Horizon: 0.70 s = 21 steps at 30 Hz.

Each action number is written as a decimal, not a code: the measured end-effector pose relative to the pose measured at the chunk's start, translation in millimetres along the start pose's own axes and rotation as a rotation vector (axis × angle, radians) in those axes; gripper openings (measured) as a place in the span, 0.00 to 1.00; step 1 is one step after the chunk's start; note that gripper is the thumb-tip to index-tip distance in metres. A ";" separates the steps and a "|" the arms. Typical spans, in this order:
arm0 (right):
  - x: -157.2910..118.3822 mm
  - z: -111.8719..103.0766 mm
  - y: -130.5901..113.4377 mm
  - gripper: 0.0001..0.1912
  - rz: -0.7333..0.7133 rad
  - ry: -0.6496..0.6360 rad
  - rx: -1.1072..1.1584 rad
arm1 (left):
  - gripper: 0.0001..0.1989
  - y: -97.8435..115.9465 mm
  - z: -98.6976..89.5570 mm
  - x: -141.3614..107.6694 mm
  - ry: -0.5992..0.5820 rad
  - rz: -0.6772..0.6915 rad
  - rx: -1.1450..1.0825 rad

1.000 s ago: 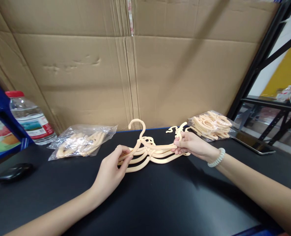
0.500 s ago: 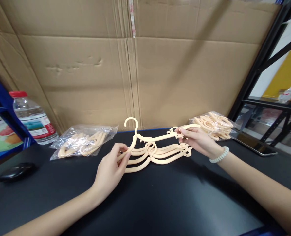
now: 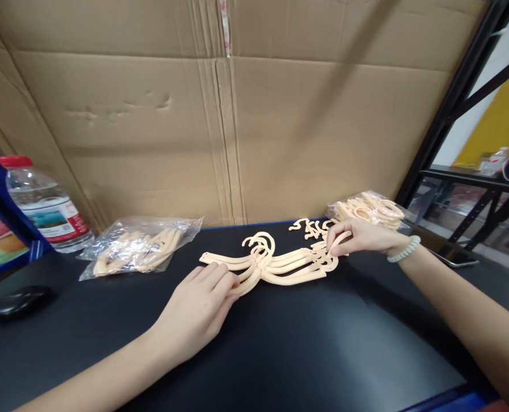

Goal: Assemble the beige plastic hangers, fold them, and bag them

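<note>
Several cream plastic clothes hangers (image 3: 286, 280) lie stacked on the black table, their hooks bunched in the middle. My left hand (image 3: 196, 303) is closed on the left arm of the nearest hanger, and the fingers partly cover it. On the other side, my right hand (image 3: 359, 236) pinches a curved cream hanger piece (image 3: 342, 239) between thumb and fingers. Just below it are other curved end pieces at the right tips of the stack. Small cream hook pieces (image 3: 312, 229) lie behind the stack, by the table's back edge.
A clear bag of cream parts (image 3: 138, 249) lies left, with another bag (image 3: 368, 209) at the back right. A water bottle (image 3: 50, 206) and a black mouse (image 3: 16, 302) stand left. A phone (image 3: 456, 258) is behind my right wrist. Cardboard (image 3: 151, 131) walls the back.
The hanger held up between both hands is now down on the stack. My left hand has moved right onto the stack; my right hand now holds a curved piece, and the small hooks are uncovered.
</note>
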State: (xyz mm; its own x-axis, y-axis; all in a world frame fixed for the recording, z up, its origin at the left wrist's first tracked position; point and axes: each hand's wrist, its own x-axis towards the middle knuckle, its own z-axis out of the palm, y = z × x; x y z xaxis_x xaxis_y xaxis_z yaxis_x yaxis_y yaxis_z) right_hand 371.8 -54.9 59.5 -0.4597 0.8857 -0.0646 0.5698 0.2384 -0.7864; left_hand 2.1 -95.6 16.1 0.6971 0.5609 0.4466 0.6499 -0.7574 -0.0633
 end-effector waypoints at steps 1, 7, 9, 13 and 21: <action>-0.2 -0.1 -0.6 0.14 0.009 -0.030 -0.026 | 0.07 0.7 -0.3 -0.1 -0.016 0.033 0.020; -1.5 -2.5 -1.0 0.13 0.009 -0.121 -0.140 | 0.08 2.9 -2.5 2.8 -0.080 0.099 0.014; -1.2 -3.6 0.7 0.14 0.015 -0.103 -0.226 | 0.08 3.3 -3.4 3.6 -0.087 0.112 0.024; 1.3 -3.8 6.5 0.15 0.050 -0.064 -0.345 | 0.09 3.6 -3.4 3.0 -0.096 0.092 0.056; 6.5 16.1 -6.3 0.16 -0.005 0.181 -0.545 | 0.10 12.7 -0.3 -0.8 -0.105 -0.076 0.024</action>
State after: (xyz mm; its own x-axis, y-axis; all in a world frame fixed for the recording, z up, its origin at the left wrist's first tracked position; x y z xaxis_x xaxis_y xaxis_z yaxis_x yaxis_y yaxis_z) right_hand 354.3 -57.1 54.1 -0.3667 0.9268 0.0817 0.8589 0.3709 -0.3532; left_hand 9.8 -105.8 15.2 0.6729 0.6491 0.3547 0.7079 -0.7042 -0.0545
